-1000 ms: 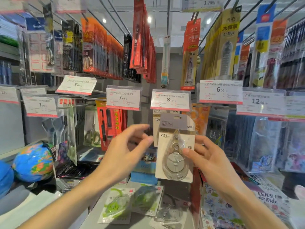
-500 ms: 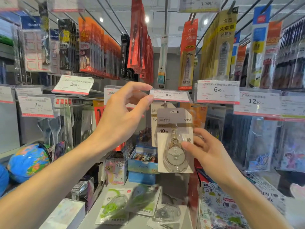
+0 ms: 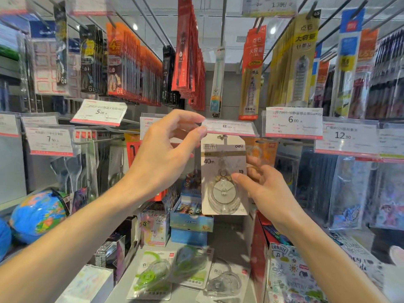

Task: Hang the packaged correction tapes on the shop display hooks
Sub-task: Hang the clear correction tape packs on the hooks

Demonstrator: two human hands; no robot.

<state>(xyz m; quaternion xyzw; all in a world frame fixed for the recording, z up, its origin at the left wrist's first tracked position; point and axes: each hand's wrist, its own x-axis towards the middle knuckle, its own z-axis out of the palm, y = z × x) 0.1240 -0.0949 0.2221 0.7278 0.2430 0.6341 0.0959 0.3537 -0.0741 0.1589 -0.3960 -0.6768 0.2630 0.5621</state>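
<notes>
The grey correction tape pack [image 3: 223, 171] is held up under the 8.00 price tag [image 3: 228, 127], its hang hole at the hook tip [image 3: 222, 136]. It is pinched low by the right hand [image 3: 265, 189]; the tag's edge is pinched and tipped up by the left hand [image 3: 166, 158]. The card should be kept square and slid straight back. Whether the hole is fully threaded cannot be told. More packs [image 3: 175, 272] lie blurred on the shelf [image 3: 229, 237] below.

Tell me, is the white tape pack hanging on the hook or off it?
On. The white tape pack hangs upright with the hook through its top hole, under the 8.00 price tag.
</notes>
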